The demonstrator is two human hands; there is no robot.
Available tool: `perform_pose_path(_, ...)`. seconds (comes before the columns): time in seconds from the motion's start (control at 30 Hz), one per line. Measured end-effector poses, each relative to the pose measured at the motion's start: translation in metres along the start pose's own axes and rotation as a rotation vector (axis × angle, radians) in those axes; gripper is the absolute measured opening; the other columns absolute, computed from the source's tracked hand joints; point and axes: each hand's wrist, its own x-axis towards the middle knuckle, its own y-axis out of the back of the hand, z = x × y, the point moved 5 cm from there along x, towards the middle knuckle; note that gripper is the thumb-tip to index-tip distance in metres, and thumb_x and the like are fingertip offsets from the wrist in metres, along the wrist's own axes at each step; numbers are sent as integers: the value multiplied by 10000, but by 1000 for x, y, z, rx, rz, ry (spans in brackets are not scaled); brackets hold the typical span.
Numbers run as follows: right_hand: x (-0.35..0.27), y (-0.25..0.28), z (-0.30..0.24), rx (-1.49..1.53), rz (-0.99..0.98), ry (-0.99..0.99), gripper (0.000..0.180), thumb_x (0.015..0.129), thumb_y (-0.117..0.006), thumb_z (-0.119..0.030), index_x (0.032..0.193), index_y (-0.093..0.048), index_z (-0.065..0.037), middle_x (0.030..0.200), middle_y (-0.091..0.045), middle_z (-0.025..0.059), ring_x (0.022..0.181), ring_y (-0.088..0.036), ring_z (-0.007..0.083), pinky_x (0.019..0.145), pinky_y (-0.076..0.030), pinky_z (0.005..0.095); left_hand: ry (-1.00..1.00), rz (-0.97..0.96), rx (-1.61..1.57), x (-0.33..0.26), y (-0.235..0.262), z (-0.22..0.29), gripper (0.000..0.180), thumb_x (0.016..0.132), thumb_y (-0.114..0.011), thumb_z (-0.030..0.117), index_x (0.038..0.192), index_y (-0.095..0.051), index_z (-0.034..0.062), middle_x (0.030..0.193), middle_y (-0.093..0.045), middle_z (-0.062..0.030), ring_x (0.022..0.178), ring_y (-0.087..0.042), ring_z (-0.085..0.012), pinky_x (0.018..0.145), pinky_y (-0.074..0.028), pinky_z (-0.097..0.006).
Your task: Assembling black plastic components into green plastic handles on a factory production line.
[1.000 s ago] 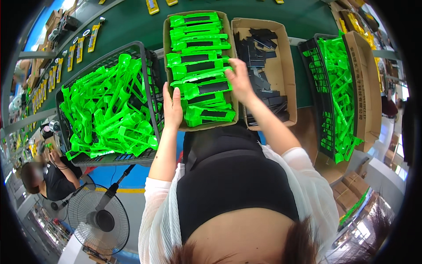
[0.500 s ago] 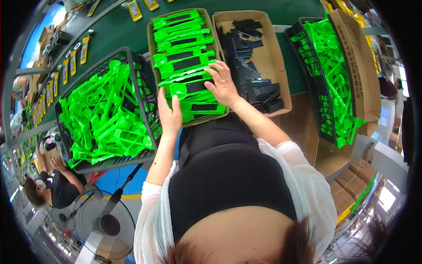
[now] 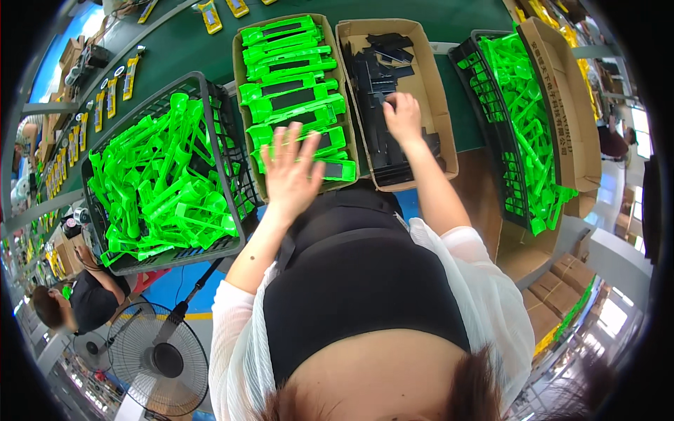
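Note:
Bright green plastic parts with black rectangular inserts [image 3: 291, 99] lie in a stacked row in a cardboard box [image 3: 236, 70]. My left hand [image 3: 291, 172] is open, fingers spread flat over the near parts of that row. A second cardboard box [image 3: 444, 116] to the right holds loose flat black strips [image 3: 379, 144]. Over these strips is my right hand [image 3: 405, 121], its fingers curled down and drawn together. Whatever is under its fingertips is hidden by the hand.
A black crate [image 3: 223, 151] heaped with loose green parts [image 3: 165, 179] stands at left. Another crate [image 3: 491, 105] of green parts is at right, against a cardboard flap [image 3: 554, 98]. Yellow packages [image 3: 111, 98] lie on the green table [image 3: 182, 49]. A fan [image 3: 167, 359] stands lower left, near another person [image 3: 91, 302].
My right hand has left the green parts and moved right, over the black strips. My left hand has shifted right and spread flat on the near green parts.

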Motion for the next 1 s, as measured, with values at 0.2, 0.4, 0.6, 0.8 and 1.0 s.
perform_pose_path(0.2,-13,-32,37,16,-468,-236,363,668,-683,-218,910,-510,-9,875,-585,194,843,-564,362,739,-455,425,-36,-162,87,-9,-46,-16,527,807,-493,444,1289,-400,256,1430,-208,-12,1335,-124,-208,1047,-80,-480)
perform_pose_path(0.4,-10,-3,59,-174,-366,-261,287,740,-611,-290,816,-566,-17,814,-597,213,805,-573,381,700,-452,430,-52,-34,-120,-13,-36,-15,524,794,-532,402,1266,-431,198,1419,-225,-59,1330,-132,-254,1053,-29,-479)
perform_pose_path(0.6,-23,39,84,237,-253,-541,246,874,-509,-254,878,-465,-12,659,-583,82,463,-554,121,407,-422,247,363,543,-95,-35,74,-95,343,712,-584,88,1045,-525,28,997,-536,-138,950,-475,-308,839,-358,-399)
perform_pose_path(0.8,-19,61,28,296,-257,-479,229,895,-484,-246,869,-450,-22,651,-586,60,448,-522,86,385,-386,202,929,288,66,-106,122,-194,161,789,-556,187,777,-592,30,750,-603,-137,694,-584,-304,607,-458,-399)
perform_pose_path(1.0,-17,59,-13,523,-263,-393,182,894,-491,-193,909,-442,-18,673,-585,54,479,-506,71,409,-378,185,630,-137,49,-115,90,-124,225,721,-643,236,791,-580,31,840,-569,-143,780,-569,-308,661,-472,-402)
